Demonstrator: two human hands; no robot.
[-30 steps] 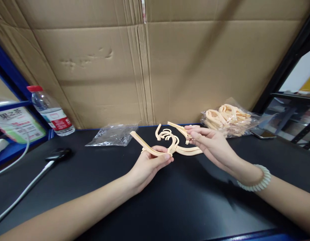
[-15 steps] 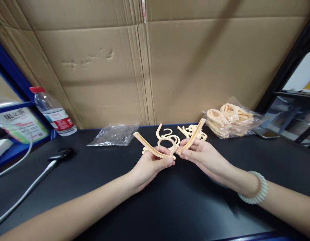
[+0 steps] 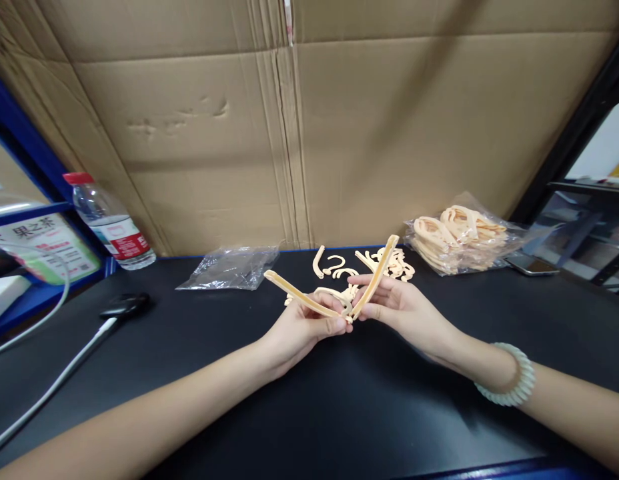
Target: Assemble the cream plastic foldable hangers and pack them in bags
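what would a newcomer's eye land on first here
Probably the pale left strip and right strip, angled like a V at centre, held in the left hand and right hand. Then the red-capped bottle at back left and the packed clear bag at back right.

Your right hand [image 3: 402, 308] has come in toward your left hand [image 3: 302, 328], its strip [image 3: 378, 275] (now slanting up rightward) ending just beside the other strip [image 3: 300, 296].

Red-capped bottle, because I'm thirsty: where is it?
In the head view, the bottle is at the left, on the black table, before the cardboard, between the blue frame and the clear plastic bag.
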